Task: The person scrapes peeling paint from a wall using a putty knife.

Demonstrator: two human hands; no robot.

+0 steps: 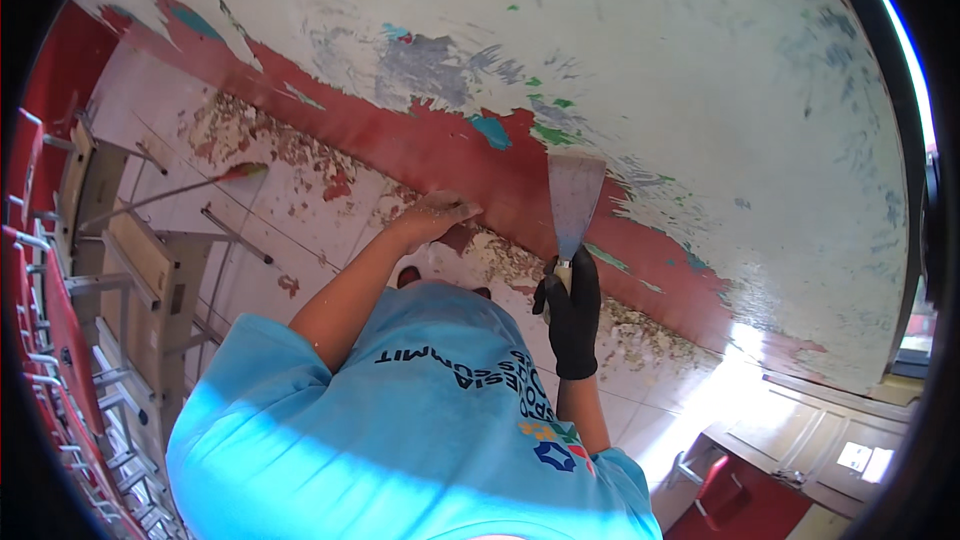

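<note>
Scraping: old paint is coming off a wall, judging by the bared patches and the debris below.
Tool: a wide flat-bladed metal scraper point(574, 202) stands blade-up, its edge laid against the wall where the red band meets the white field above.
Right hand: the black-gloved right hand point(572, 312) is wrapped around the scraper's handle, fingers closed tight on it, just below the blade.
Left hand: the bare, dust-covered left hand point(437, 212) lies flat on the lower edge of the red band, fingers together and stretched out, holding nothing; it looks like a brace.
Wall: the white-painted wall point(720, 60) is scuffed, with grey, teal and green flecks showing through; the red painted band point(420, 145) along its foot is chipped at its upper edge.
Floor: the pale tiled floor point(310, 210) carries a strip of paint flakes and chips point(250, 135) along the foot of the wall.
Nearby: a long-handled broom point(170, 192) lies on the tiles near the left edge; wooden desks with metal frames point(140, 280) stand beyond it, well apart from the hands.
Person: a light blue shirt point(400, 440) fills the lower middle of the view.
Step in hand: stripping the band's upper edge, by my reading.
Next move: it calls for a shallow blade angle and steady pressure, with the bare hand kept clear of the blade's path.
</note>
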